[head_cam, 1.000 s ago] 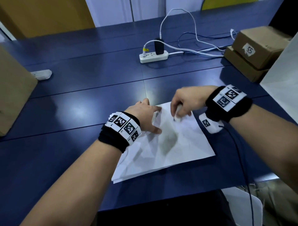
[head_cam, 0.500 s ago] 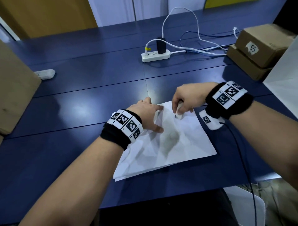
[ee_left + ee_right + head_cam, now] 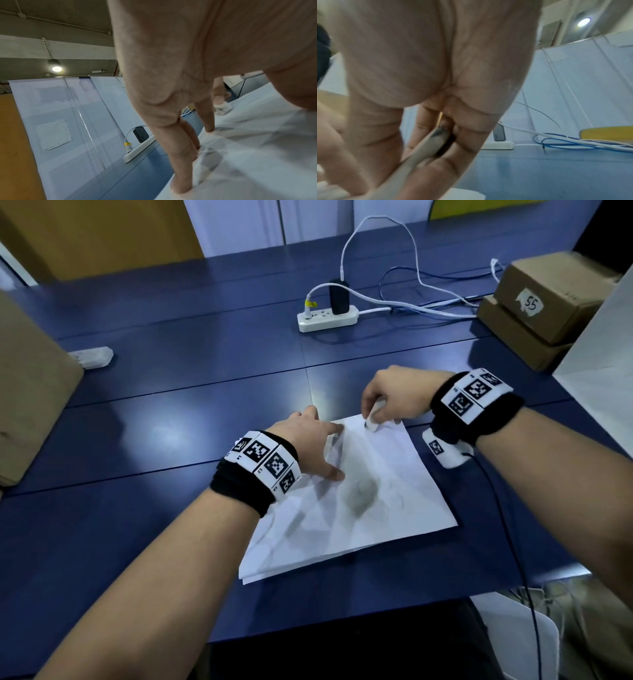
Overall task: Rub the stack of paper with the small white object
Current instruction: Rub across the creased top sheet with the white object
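Your head camera looks forward and down over the blue table (image 3: 171, 422). Your wrist cameras sit low and close behind each palm, facing the far wall. All three views share the white power strip (image 3: 327, 320) (image 3: 139, 148) (image 3: 498, 145).

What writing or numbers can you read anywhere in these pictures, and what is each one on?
"55": handwritten on a white label stuck to the upper cardboard box at the table's far right.
Wristbands: black-and-white square marker codes with tiny characters beside them, too small to read.
Sheet on the wall panel: faint marks, not legible.
Stack of paper: grey smudges only, no words.
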A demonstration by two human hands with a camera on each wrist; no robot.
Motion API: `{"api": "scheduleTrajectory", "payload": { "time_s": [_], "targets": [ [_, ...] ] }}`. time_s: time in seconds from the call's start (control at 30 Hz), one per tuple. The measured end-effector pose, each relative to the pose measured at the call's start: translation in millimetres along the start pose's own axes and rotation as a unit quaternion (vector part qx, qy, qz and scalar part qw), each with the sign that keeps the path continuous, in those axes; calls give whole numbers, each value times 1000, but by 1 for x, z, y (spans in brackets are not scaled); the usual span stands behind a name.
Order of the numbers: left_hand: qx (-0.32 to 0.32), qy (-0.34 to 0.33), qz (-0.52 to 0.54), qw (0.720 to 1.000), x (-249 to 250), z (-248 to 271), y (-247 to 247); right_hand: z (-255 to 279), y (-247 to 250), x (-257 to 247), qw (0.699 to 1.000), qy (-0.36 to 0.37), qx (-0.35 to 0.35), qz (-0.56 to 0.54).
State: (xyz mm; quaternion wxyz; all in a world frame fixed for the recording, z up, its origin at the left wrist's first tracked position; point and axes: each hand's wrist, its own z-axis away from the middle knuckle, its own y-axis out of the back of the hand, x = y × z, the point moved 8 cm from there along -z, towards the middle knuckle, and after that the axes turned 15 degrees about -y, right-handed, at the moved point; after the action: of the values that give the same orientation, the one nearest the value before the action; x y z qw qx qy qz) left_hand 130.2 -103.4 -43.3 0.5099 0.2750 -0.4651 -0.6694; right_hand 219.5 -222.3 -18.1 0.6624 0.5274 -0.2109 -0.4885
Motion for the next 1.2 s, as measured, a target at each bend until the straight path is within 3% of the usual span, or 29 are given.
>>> {"api": "scheduleTrajectory", "payload": {
  "time_s": [0.13, 0.3, 0.47, 0.63, 0.67, 0.8, 0.87, 0.97, 1.0, 1.13, 1.2],
  "targets": [
    [-1, 0, 8, 1000, 0, 1, 1, 21, -30, -6, 989, 33, -141, 18],
    [-2, -1, 5, 1000, 1, 0, 1, 7, -8, 8, 1000, 4, -16, -9],
    [-2, -8, 4, 1000, 2, 0, 2, 22, -28, -4, 991, 26, -131, 16],
    [1, -5, 5, 1000, 2, 0, 1, -1, 2, 0, 1000, -6, 19, -22],
    [2, -4, 7, 1000, 1, 0, 1, 0, -1, -2, 1000, -5, 4, -16],
    [-1, -2, 9, 1000, 1, -2, 1, 20, -31, -17, 985, 30, -169, 19],
    [-5, -3, 7, 1000, 1, -2, 1, 9, -23, -19, 992, 36, -117, -6],
    [-1, -1, 4, 1000, 0, -1, 2, -12, 2, -10, 998, 4, 27, -57],
    [-1, -2, 2, 1000, 1, -1, 1, -13, 3, -7, 998, 2, 34, -57],
    [-9, -4, -2, 1000, 0, -1, 1, 11, -30, -14, 986, 31, -166, -10],
    [-13, -7, -5, 1000, 1, -3, 0, 11, -27, -12, 988, 29, -151, -17]
  ]
}}
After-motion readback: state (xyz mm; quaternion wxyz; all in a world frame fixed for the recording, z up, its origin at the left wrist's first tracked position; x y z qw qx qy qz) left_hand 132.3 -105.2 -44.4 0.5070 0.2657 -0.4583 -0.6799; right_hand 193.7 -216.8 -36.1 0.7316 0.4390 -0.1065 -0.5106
